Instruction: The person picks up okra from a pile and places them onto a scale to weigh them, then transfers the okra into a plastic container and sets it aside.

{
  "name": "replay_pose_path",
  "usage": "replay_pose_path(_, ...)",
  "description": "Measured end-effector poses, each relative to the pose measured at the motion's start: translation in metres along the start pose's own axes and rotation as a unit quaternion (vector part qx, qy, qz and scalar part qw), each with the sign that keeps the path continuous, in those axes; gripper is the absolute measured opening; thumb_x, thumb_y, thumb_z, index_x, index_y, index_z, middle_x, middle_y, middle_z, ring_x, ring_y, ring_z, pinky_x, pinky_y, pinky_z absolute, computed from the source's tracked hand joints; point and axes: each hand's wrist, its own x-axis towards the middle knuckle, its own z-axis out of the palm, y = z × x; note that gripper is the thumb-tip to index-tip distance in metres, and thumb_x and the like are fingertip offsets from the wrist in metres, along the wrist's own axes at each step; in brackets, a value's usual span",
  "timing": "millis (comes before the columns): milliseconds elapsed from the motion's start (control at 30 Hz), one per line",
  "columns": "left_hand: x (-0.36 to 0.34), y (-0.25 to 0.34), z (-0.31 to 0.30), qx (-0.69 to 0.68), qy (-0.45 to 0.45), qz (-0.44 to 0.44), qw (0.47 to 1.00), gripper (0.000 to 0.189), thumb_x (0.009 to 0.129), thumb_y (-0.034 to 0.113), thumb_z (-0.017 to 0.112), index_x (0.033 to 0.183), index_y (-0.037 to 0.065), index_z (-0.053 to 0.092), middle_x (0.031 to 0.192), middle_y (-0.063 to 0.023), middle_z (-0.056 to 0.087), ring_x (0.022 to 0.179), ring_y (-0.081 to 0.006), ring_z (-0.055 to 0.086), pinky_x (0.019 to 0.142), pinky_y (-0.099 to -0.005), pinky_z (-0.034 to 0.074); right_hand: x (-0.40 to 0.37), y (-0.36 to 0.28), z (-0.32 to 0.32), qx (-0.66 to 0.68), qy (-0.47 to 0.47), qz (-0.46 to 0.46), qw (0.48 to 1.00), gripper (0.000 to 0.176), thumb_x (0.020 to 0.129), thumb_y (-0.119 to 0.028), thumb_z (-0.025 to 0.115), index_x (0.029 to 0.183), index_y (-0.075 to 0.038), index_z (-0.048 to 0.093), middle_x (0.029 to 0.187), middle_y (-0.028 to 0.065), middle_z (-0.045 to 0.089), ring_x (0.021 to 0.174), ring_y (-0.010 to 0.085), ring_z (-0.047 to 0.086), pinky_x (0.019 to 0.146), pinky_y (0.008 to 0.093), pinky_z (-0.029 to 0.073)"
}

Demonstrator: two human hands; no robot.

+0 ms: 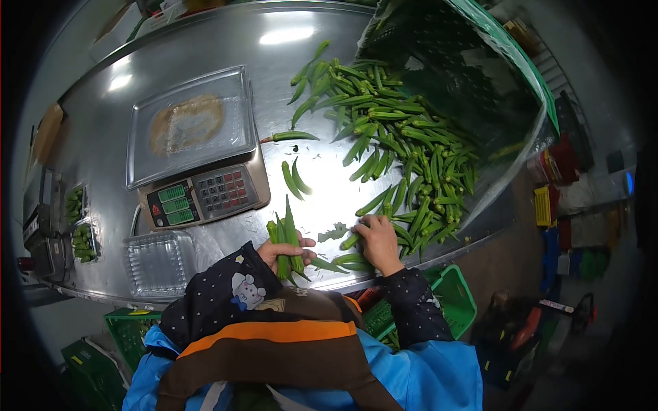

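Observing from beside the bench, I find the person's left hand [281,253] level before the body, fingers wrapped around an okra bunch [286,243] whose tips point away. The right hand [379,240], well apart from it, reaches palm down, fingers bent over a pod [351,241] at the near edge of the okra pile [404,130]; whether they grip it, I cannot tell.

Count: one okra pile, its pods too overlapped to number; two loose pods [295,178] side by side ahead of the left hand; one further pod [295,136] beside the one scale [205,195], which has three lit displays; two filled packs [83,241] at far left.

A clear tray [188,130] covers the weighing platform. Clear packaging [157,264] lies near the left sleeve [219,288]. A leaf scrap [334,231] sits between the hands. A dark container [473,82] flanks the pile, blocking sight of the table behind.
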Motion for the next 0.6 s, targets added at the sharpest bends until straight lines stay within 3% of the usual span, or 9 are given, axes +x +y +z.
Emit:
replay_pose_path(100,-0.006,0.004,0.006,0.009,0.018,-0.007,1.000,0.048,0.075,-0.007,0.056,0.119,0.003,0.041,0.105,-0.0159,0.053,0.091,-0.0287,0.059,0.081,-0.0400,0.051,0.001,-0.009,-0.020,0.036,0.085,-0.048,0.995,0.033,0.067,-0.007,0.066,0.099,-0.008,0.061,0.101,0.0085,0.061,0.097,0.0276,0.054,0.081,0.0371,0.043)
replay_pose_path(200,-0.013,0.008,0.010,0.015,0.019,-0.005,1.000,0.054,0.074,-0.006,0.056,0.123,0.006,0.038,0.107,-0.0153,0.052,0.092,-0.0291,0.058,0.083,-0.0425,0.048,-0.032,-0.007,-0.096,0.098,0.055,0.117,0.987,0.031,0.074,-0.016,0.068,0.102,-0.004,0.061,0.091,0.0140,0.064,0.084,0.0325,0.061,0.075,0.0381,0.047)
replay_pose_path(233,-0.013,0.007,0.009,-0.002,0.003,0.001,1.000,0.054,0.075,-0.007,0.055,0.125,0.005,0.037,0.106,-0.0160,0.052,0.092,-0.0287,0.059,0.082,-0.0409,0.051,-0.058,0.017,-0.114,0.137,-0.032,0.209,0.968,0.034,0.074,-0.021,0.069,0.103,-0.005,0.063,0.094,0.0143,0.065,0.082,0.0319,0.062,0.074,0.0378,0.048)
replay_pose_path(333,-0.011,0.003,0.012,-0.026,-0.019,0.004,0.999,0.054,0.076,-0.008,0.054,0.126,0.003,0.036,0.102,-0.0154,0.051,0.089,-0.0279,0.060,0.081,-0.0403,0.053,-0.117,0.061,-0.161,-0.132,-0.400,0.307,0.854,0.042,0.070,-0.036,0.071,0.105,-0.014,0.065,0.093,0.0087,0.066,0.080,0.0306,0.064,0.073,0.0379,0.050)
replay_pose_path(400,-0.005,-0.003,0.006,-0.037,-0.040,-0.002,0.999,0.054,0.076,-0.008,0.055,0.126,0.003,0.037,0.100,-0.0150,0.052,0.087,-0.0276,0.061,0.081,-0.0410,0.053,-0.142,0.093,-0.141,-0.185,-0.400,0.321,0.839,0.046,0.069,-0.040,0.072,0.103,-0.010,0.066,0.095,0.0109,0.066,0.081,0.0292,0.064,0.075,0.0375,0.050)
replay_pose_path(433,-0.004,-0.005,0.007,-0.034,-0.043,-0.007,0.998,0.052,0.076,-0.007,0.056,0.124,0.003,0.039,0.097,-0.0143,0.053,0.085,-0.0274,0.061,0.080,-0.0415,0.053,-0.140,0.100,-0.126,0.045,-0.250,0.373,0.892,0.052,0.067,-0.043,0.072,0.103,-0.006,0.064,0.097,0.0139,0.065,0.085,0.0283,0.064,0.076,0.0372,0.049)
replay_pose_path(467,-0.005,-0.006,0.009,-0.033,-0.044,-0.004,0.998,0.052,0.076,-0.007,0.056,0.124,0.003,0.039,0.097,-0.0143,0.053,0.085,-0.0274,0.061,0.080,-0.0415,0.053,-0.138,0.105,-0.108,0.273,-0.079,0.395,0.873,0.058,0.066,-0.045,0.073,0.103,-0.001,0.063,0.098,0.0169,0.064,0.088,0.0275,0.063,0.078,0.0368,0.049)
replay_pose_path(533,-0.006,-0.007,0.013,0.018,-0.025,-0.010,0.999,0.053,0.074,-0.003,0.057,0.123,0.004,0.039,0.095,-0.0137,0.055,0.087,-0.0274,0.058,0.082,-0.0439,0.048,-0.108,0.107,-0.058,0.435,0.060,0.490,0.753,0.068,0.065,-0.047,0.073,0.106,0.005,0.058,0.098,0.0225,0.063,0.095,0.0307,0.061,0.081,0.0381,0.047)
replay_pose_path(600,-0.005,-0.009,0.008,0.015,-0.035,-0.003,0.999,0.051,0.074,-0.004,0.056,0.122,0.004,0.040,0.093,-0.0138,0.056,0.086,-0.0274,0.059,0.081,-0.0425,0.049,-0.083,0.099,-0.023,0.046,0.056,0.438,0.896,0.053,0.071,-0.040,0.069,0.099,0.004,0.058,0.092,0.0213,0.064,0.089,0.0372,0.060,0.079,0.0406,0.048)
